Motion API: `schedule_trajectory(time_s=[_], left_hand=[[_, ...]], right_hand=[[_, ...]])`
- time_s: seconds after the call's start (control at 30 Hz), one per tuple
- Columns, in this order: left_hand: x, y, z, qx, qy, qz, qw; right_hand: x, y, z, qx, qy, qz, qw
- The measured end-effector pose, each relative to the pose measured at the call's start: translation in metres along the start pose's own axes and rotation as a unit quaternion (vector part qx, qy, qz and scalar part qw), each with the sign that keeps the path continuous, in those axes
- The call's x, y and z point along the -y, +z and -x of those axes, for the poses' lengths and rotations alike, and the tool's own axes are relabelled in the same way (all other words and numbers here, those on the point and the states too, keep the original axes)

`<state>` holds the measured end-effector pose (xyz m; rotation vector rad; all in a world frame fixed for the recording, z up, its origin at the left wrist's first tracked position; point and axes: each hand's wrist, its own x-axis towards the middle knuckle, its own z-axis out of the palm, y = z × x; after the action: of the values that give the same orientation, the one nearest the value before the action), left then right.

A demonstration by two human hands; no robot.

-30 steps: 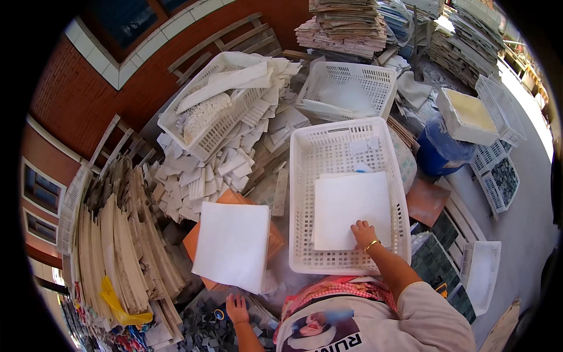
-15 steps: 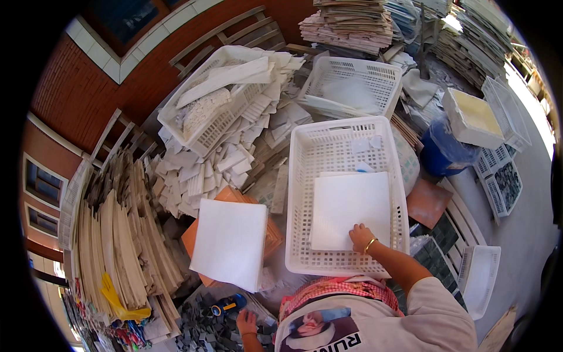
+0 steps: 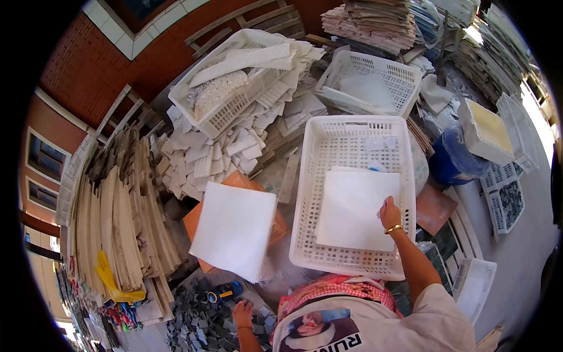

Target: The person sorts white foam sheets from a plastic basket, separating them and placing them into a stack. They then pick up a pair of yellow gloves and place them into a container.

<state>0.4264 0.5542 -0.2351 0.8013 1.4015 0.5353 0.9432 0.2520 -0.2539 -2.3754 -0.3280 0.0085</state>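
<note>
- Fingers of the right hand (image 3: 389,215) were bent inward at the right side of a stack of white sheets (image 3: 359,208); whether they were clamped on a sheet could not be determined.
- That stack lay in a white basket (image 3: 298,246), closer to the near edge than the far edge.
- Small blue item (image 3: 376,168) was noted by the stack's far edge; pale pieces (image 3: 374,143) lay toward the basket's far right corner.
- Left hand (image 3: 241,315) was near a blue-and-yellow tool (image 3: 226,291), beside dark chips (image 3: 193,317); finger spacing could not be told.
- Second white stack (image 3: 234,229) rested on orange slabs (image 3: 278,232), left of the basket.
</note>
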Motion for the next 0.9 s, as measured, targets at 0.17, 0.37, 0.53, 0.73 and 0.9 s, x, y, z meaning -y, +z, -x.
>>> schedule_trajectory(time_s=[0.17, 0.37, 0.53, 0.73, 0.9], left_hand=[[-0.002, 0.009, -0.014, 0.046, 0.006, 0.016, 0.999], [-0.040, 0.075, -0.019, 0.055, 0.051, 0.072, 0.995], [-0.058, 0.098, -0.027, 0.095, 0.039, 0.080, 0.991], [-0.066, 0.110, -0.034, 0.110, -0.007, 0.156, 0.982], [-0.044, 0.104, -0.055, 0.120, 0.006, 0.227, 0.967]], right_hand=[[0.054, -0.051, -0.045, -0.006, -0.080, 0.003, 0.997], [0.217, -0.079, -0.025, -0.078, -0.242, 0.034, 0.966], [0.345, -0.015, 0.026, -0.025, -0.442, -0.017, 0.896], [0.405, 0.091, 0.120, 0.149, -0.583, 0.073, 0.795], [0.405, 0.158, 0.163, 0.229, -0.609, 0.138, 0.747]])
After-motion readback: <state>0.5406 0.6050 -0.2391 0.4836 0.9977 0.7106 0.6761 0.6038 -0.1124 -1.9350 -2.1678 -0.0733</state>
